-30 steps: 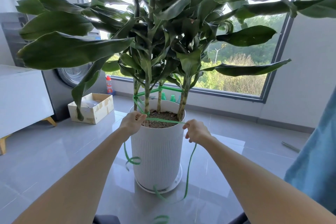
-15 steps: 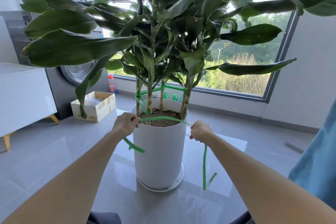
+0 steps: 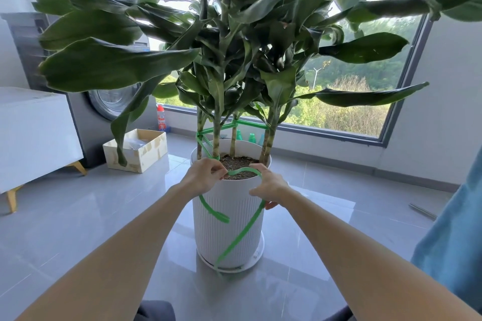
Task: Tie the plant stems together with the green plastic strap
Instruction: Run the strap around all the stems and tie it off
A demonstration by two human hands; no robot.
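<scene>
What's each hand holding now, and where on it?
Both hold the green strap: left hand pinches it near the stems, right hand grips it further along, above the hanging tail.

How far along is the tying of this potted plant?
Done: the green plastic strap already rings the plant stems above the soil. In hand: the left hand and right hand hold a slack loop over the white ribbed pot. Left: tightening and knotting it.

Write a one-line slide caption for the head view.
Left hand and right hand hold the green plastic strap arched over the white pot, other turns already looped round the plant stems.
</scene>
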